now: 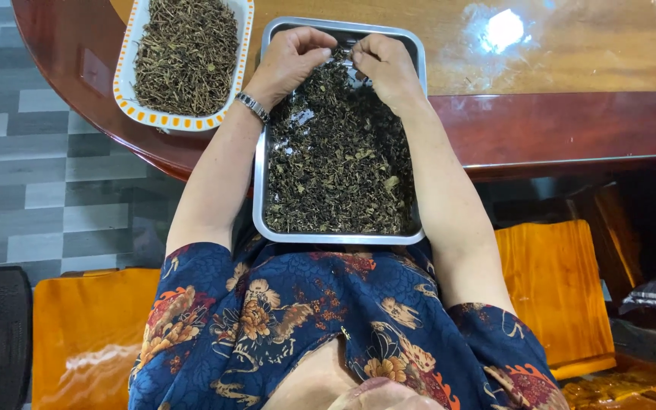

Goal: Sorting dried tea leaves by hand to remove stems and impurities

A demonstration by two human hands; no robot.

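A steel tray point(260, 197) full of dark dried leaves point(339, 167) rests between my lap and the edge of a round wooden table point(556, 114). My left hand point(288, 61), with a metal watch on the wrist, is curled over the far end of the tray and pinches bits of leaf. My right hand point(387, 67) is beside it, fingers closed on a small sprig; the two sets of fingertips nearly touch.
A white dish with an orange dotted rim point(124, 72), heaped with dried stems, stands on the table to the left of the tray. Orange wooden chairs point(552, 288) flank me. Grey tiled floor lies at the left.
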